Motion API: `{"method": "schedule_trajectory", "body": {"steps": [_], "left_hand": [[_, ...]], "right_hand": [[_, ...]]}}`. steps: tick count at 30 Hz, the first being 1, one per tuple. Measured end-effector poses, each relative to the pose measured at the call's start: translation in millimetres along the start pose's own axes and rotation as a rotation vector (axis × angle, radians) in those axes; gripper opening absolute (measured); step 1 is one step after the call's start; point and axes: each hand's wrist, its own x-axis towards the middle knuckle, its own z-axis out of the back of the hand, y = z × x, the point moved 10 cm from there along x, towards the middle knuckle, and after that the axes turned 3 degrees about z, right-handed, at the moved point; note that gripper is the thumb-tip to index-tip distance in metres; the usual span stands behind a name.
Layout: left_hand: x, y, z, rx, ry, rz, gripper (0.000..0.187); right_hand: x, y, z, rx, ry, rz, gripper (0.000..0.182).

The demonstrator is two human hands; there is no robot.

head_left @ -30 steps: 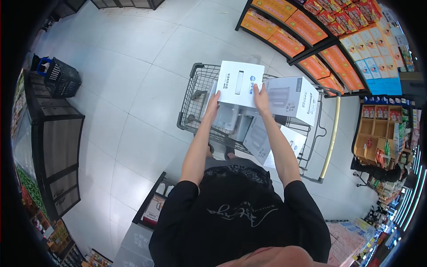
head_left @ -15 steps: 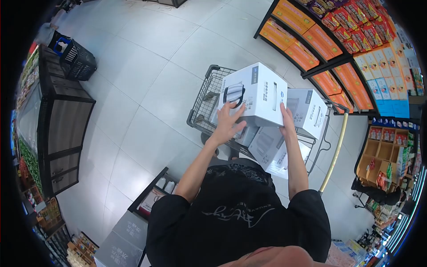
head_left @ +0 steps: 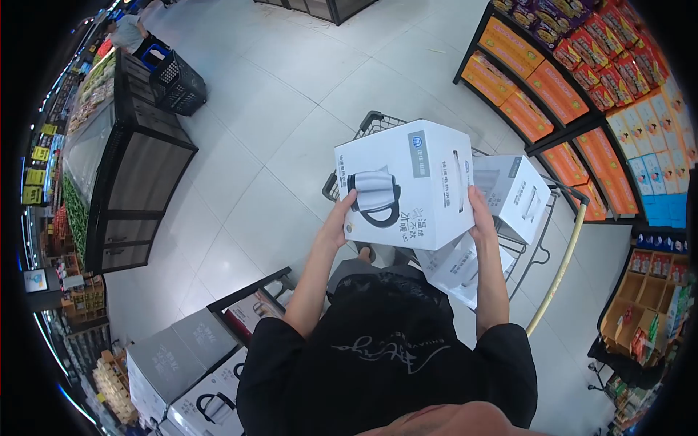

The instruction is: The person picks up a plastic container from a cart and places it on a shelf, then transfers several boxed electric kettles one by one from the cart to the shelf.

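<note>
Between my two hands is a white kettle box, printed with a picture of an electric kettle, tilted and held above a shopping cart. My left hand grips its left side, the thumb on the printed front. On the opposite side, my right hand presses against the box's right edge, its fingers partly hidden. A second white kettle box sits in the cart just right of my right hand, and another kettle box lies lower in it, partly covered by the held one.
The cart's yellow handle runs along the right. At lower left stand stacked kettle boxes beside a black-framed stand. Snack shelves rise at upper right. A produce counter, a black basket and a person are at left.
The held box has come up and toward me, turning its kettle picture to face me. My left hand has moved from the box's front to its left side. The view has shifted.
</note>
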Motion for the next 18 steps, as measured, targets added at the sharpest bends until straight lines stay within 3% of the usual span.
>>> {"method": "schedule_trajectory", "body": {"steps": [4, 8, 15, 18], "left_hand": [[-33, 26, 6, -0.109, -0.049, -0.103, 0.052], [-65, 52, 14, -0.348, 0.076, -0.166, 0.054], [-150, 75, 29, -0.429, -0.012, -0.386, 0.079], [-185, 96, 42, -0.471, 0.069, -0.524, 0.084]], "right_hand": [[-7, 15, -15, -0.122, 0.084, -0.035, 0.050], [-6, 9, -31, -0.227, 0.256, -0.059, 0.047], [-24, 9, -120, -0.473, 0.715, -0.097, 0.052], [-39, 0, -163, -0.599, 0.840, -0.155, 0.053]]}}
